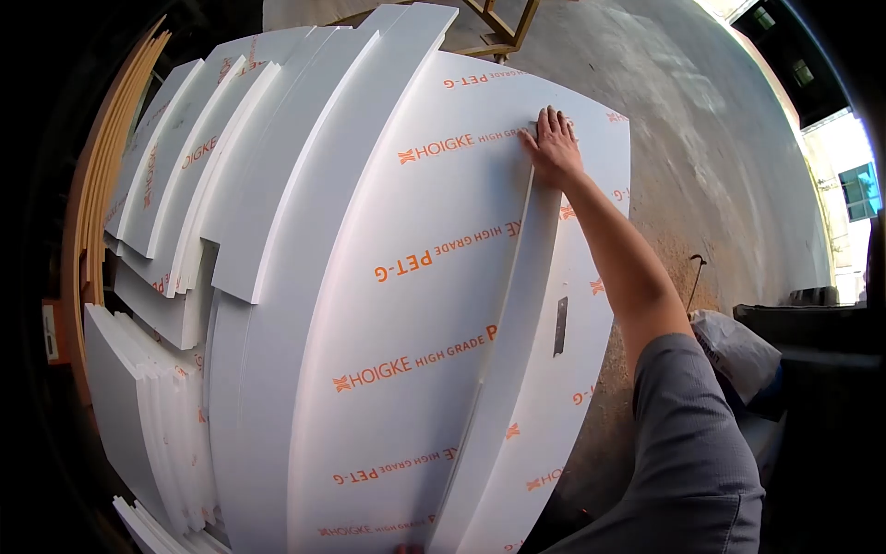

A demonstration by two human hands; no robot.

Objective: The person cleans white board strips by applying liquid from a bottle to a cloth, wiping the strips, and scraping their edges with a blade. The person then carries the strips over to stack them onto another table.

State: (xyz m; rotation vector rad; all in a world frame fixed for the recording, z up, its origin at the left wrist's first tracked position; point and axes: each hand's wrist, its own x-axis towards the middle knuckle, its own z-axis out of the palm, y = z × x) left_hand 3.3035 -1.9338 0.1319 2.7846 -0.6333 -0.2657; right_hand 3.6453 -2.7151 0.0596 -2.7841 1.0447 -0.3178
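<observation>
My right hand (pixel 556 150) lies at the far end of a long narrow white strip (pixel 521 342), its fingers stretched out and its thumb apart. The strip sits lengthwise on a large white panel (pixel 406 309) printed with orange lettering. Only a small part of my left hand (pixel 410 549) shows at the bottom edge, close to the strip's near end; its fingers are mostly cut off by the frame. A small dark metal-like plate (pixel 560 326) is on the white surface right of the strip.
More white boards (pixel 305 185) lie overlapped on the left, with a stack of smaller pieces (pixel 152 434) below them. Brown boards (pixel 97 203) stand at the far left. A wooden frame (pixel 503 35) is at the top. On the right are concrete floor (pixel 701 157) and a whitish bag (pixel 736 351).
</observation>
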